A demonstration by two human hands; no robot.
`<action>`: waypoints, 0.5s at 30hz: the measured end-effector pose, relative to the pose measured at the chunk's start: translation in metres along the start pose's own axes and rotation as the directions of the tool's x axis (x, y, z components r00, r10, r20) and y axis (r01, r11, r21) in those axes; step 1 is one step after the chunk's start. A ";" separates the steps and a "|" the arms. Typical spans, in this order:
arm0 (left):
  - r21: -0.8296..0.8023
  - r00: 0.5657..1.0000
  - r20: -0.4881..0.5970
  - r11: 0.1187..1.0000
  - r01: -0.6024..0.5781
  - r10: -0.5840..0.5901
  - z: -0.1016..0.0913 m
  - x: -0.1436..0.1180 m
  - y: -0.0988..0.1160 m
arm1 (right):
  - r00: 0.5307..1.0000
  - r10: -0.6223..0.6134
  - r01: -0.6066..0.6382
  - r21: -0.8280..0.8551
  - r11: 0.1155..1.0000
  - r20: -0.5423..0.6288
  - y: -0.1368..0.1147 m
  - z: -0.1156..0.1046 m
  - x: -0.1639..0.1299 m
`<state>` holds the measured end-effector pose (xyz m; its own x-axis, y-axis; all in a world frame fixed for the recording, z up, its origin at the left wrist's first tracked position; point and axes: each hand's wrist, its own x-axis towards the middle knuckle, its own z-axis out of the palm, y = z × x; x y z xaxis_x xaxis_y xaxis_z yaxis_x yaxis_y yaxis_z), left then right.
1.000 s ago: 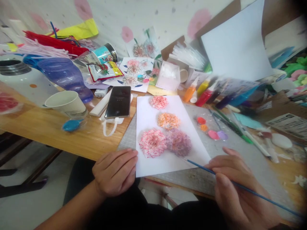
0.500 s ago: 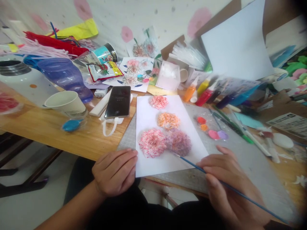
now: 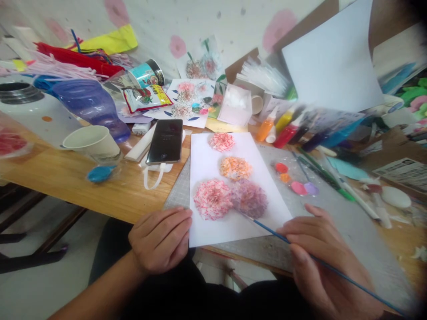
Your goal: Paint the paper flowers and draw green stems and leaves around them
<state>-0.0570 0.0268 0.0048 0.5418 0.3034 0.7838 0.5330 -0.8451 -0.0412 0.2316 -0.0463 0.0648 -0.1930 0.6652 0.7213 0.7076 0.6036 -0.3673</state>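
A white sheet of paper (image 3: 213, 235) bears painted fluffy flowers: red at the top, an orange flower (image 3: 235, 168) below, then a pink flower (image 3: 212, 199) beside a purple flower (image 3: 249, 198). My right hand (image 3: 322, 255) grips a thin blue paintbrush (image 3: 271, 230) between thumb and fingers, its tip at the purple flower's lower left edge. At the sheet's lower left edge my left hand (image 3: 163, 242) is closed on the paper, its thumb mostly hidden. Dabs of red, orange, pink and purple paint (image 3: 299, 188) lie on clear film to the right.
Under the sheet is a grey cutting mat (image 3: 333, 226). To the left are a phone (image 3: 165, 141), a paper cup (image 3: 90, 140) and a white flask (image 3: 30, 115). Paint bottles (image 3: 285, 133) stand behind, with pens (image 3: 328, 175) at the right.
The brush tip has shifted very slightly along the purple flower's lower edge, with the right hand a touch lower and further right. The left hand keeps its place on the sheet.
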 end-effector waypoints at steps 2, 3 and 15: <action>0.000 1.000 -0.001 1.000 -0.001 0.001 0.000 0.000 0.000 | 1.000 0.015 -0.015 0.009 1.000 -0.025 0.000 -0.003 -0.003; 0.002 1.000 -0.001 1.000 -0.002 0.002 -0.001 0.000 0.000 | 0.999 0.027 -0.026 0.009 1.000 -0.031 0.001 -0.004 -0.005; -0.002 1.000 -0.001 1.000 -0.005 0.005 0.000 0.001 -0.001 | 0.999 0.028 -0.028 0.002 1.000 -0.037 0.003 0.004 0.000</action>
<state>-0.0567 0.0280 0.0058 0.5442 0.2988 0.7839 0.5287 -0.8477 -0.0439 0.2310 -0.0434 0.0616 -0.1480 0.6648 0.7322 0.7114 0.5859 -0.3882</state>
